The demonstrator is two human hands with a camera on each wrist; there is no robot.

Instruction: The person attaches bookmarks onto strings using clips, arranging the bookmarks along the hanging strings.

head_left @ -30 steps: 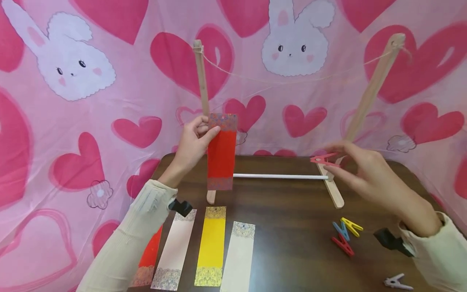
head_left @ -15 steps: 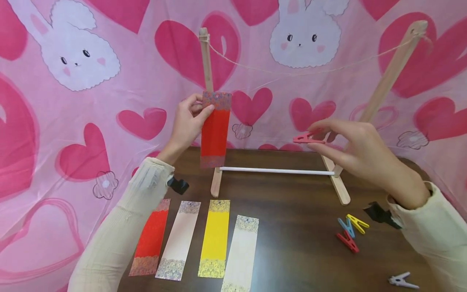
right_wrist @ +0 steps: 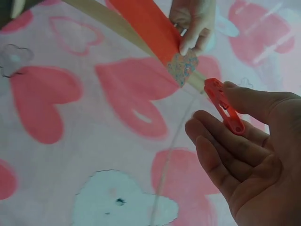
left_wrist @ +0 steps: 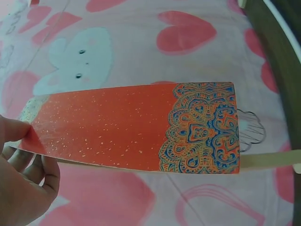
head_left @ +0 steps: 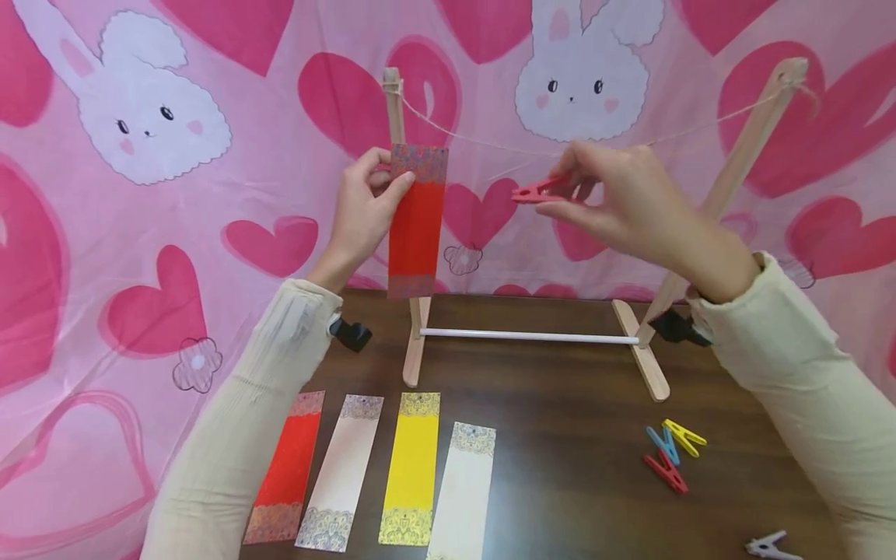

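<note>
My left hand (head_left: 360,214) pinches a red bookmark (head_left: 417,229) near its patterned top end, thumb in front. The bookmark hangs upright before the left wooden post (head_left: 396,113), its top edge below the string (head_left: 476,140). In the left wrist view, colourful lace print covers the far end of the red bookmark (left_wrist: 108,125). My right hand (head_left: 630,198) pinches a pinkish-red clothespin (head_left: 535,193) between thumb and fingers, to the right of the bookmark and under the string. The right wrist view shows the clothespin (right_wrist: 223,106) pointing toward the bookmark's patterned end.
On the table (head_left: 553,451) lie a red bookmark (head_left: 285,467), a pale pink one (head_left: 341,470), a yellow one (head_left: 409,470) and a white one (head_left: 462,490). Clothespins in yellow (head_left: 684,438), blue (head_left: 663,445), red (head_left: 666,471) and white (head_left: 770,547) lie right. A white rod (head_left: 528,336) joins the stand's feet.
My left hand has raised the red bookmark toward the string. My right hand has moved up and left with the clothespin, from beside the right post to just under the string.
</note>
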